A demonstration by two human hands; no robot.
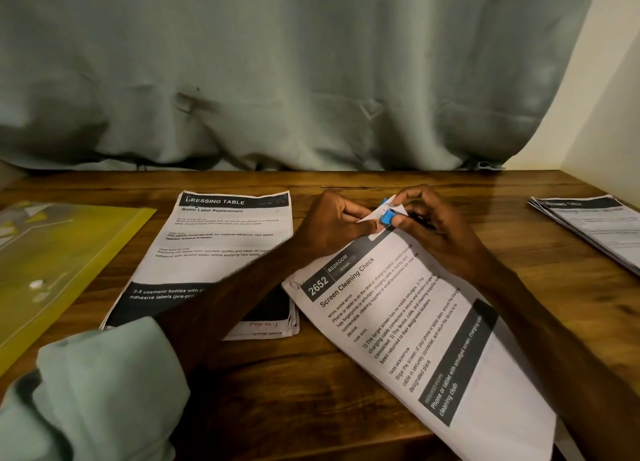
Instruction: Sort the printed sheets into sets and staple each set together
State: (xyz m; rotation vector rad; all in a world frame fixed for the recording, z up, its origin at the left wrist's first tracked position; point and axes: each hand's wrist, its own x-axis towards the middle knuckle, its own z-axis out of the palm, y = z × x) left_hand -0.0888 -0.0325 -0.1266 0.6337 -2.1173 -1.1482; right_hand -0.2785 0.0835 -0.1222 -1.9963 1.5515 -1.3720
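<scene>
Two hands meet over a wooden tabletop [277, 374], at the far corner of a paper set headed "Screen Cleaning Check" [415, 339]. This set lies slantwise in front of you, its near end running toward the bottom right of the view.

Your left hand [332, 223] pinches that far corner between thumb and fingertips. Your right hand [436, 228] curls round a small blue stapler [387, 215], thumb below and fingers arched above. The stapler sits on the same corner, touching the paper, just beside your left fingertips.

The set is probably light, thin and floppy. Its sheets likely slide over each other, so hold them close to the corner, where the staple goes. The stapler looks small, hard and light, and a fingertip squeeze probably works it.

To the left of the set, just beside it, lies a stack headed "Dressing Table" [214, 246], partly under your left forearm. Further left of the set lies a yellow folder [59, 263]. Well apart to the right of the set lies another paper stack [595, 228], its print too blurred to read. Beyond the set hangs a grey-green curtain [311, 62].
</scene>
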